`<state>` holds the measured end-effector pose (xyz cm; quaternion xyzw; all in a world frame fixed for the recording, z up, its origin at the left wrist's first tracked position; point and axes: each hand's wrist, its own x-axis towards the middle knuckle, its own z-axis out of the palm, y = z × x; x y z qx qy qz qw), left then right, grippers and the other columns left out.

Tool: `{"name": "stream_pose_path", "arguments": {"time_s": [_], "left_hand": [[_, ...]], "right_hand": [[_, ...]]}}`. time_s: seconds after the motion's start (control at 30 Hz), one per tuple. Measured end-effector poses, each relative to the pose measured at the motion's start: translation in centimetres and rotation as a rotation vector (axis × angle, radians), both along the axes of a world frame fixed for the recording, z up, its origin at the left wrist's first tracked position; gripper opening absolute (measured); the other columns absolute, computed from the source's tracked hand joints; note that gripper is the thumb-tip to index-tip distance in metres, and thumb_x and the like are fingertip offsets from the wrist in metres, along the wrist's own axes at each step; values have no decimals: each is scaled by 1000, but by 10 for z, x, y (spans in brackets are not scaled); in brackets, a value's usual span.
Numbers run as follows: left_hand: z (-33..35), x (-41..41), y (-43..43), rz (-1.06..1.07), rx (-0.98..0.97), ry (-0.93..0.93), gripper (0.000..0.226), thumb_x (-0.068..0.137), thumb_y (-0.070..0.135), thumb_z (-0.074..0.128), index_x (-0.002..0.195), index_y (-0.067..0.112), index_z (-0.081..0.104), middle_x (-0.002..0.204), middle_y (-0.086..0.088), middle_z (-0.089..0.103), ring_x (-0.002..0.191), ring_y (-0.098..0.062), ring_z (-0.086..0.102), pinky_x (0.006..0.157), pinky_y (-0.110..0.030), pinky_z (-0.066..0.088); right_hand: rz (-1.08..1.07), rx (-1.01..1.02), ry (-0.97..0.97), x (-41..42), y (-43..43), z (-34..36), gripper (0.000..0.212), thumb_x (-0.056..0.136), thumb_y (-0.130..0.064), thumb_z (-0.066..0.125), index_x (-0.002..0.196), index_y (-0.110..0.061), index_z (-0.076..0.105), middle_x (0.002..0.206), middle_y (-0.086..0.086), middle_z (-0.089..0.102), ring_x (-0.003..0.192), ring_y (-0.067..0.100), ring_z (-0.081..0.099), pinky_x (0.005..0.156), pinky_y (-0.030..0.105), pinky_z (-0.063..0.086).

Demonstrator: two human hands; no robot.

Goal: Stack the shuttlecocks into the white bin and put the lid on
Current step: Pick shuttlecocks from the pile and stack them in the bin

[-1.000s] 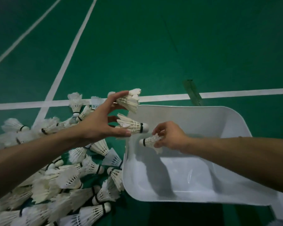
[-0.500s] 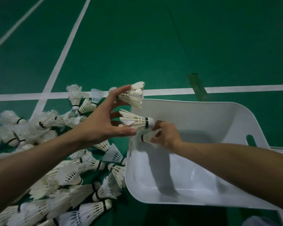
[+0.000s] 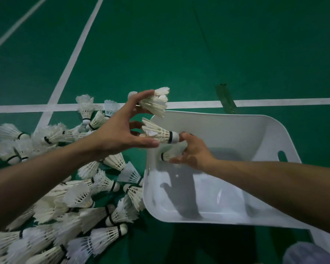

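Observation:
A white bin (image 3: 236,128) stands on the green court floor at centre right, with nothing lying on its bottom. My left hand (image 3: 118,134) hovers at the bin's left rim and grips two white shuttlecocks, an upper one (image 3: 156,102) and a lower one (image 3: 158,133) whose cork points right. My right hand (image 3: 192,151) is over the bin's left end, closed on a third shuttlecock (image 3: 169,154), and its fingers touch the lower one's cork. A large pile of shuttlecocks (image 3: 69,197) lies on the floor left of the bin. No lid can be told for sure.
White court lines (image 3: 274,101) cross the floor behind the bin. A strip of tape (image 3: 225,98) lies over the line. A white edge (image 3: 326,242) shows at the bottom right behind the bin, beside a pale blurred shape (image 3: 309,254).
My right hand has moved up and left until it meets the cork of the lower shuttlecock in my left hand. The left hand stays by the rim.

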<state>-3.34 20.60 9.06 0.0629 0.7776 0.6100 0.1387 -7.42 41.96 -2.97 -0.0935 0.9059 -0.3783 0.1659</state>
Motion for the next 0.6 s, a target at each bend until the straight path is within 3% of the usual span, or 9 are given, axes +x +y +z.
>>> {"name": "stream_pose_path", "arguments": {"time_s": [0.1,0.23,0.33,0.47,0.53,0.6], "left_hand": [[4,0,3,-14,-38,2,103,51,19,84,134,53,35,127,9,50,108,-19,61,79,-31,57],[14,5,12,-66,-195,21,102,50,29,84,133,57,31,128,8,47,107,-15,58,82,-31,57],[20,9,19,-60,-223,-11,103,49,31,84,133,57,31,122,13,47,100,-11,61,78,-28,57],[21,10,30,-36,-222,-24,102,52,30,85,136,51,31,123,10,50,94,-13,67,80,-31,57],[21,11,36,-31,-203,-14,100,54,31,84,138,47,32,121,10,52,86,-12,70,77,-27,57],[19,10,41,-27,-199,-10,97,52,38,82,136,48,34,123,8,53,86,-14,71,83,-36,56]], "right_hand": [[-39,-187,-39,10,12,23,53,59,-22,91,100,-22,57,99,-7,58,63,13,52,66,31,51],[-30,-190,32,19,27,61,58,59,-30,91,106,-25,57,108,-11,61,87,11,63,68,19,53],[7,-282,101,28,33,87,63,55,-32,92,107,-24,57,108,-9,64,91,8,63,67,17,51],[203,-217,149,35,29,116,69,55,-30,92,111,-30,52,108,-11,65,92,2,60,73,19,51],[251,-155,164,36,23,119,69,56,-29,92,109,-34,49,107,-10,65,85,3,59,72,18,49],[261,-110,185,37,18,117,66,59,-31,91,105,-34,44,103,-8,66,73,6,59,67,20,47]]}}
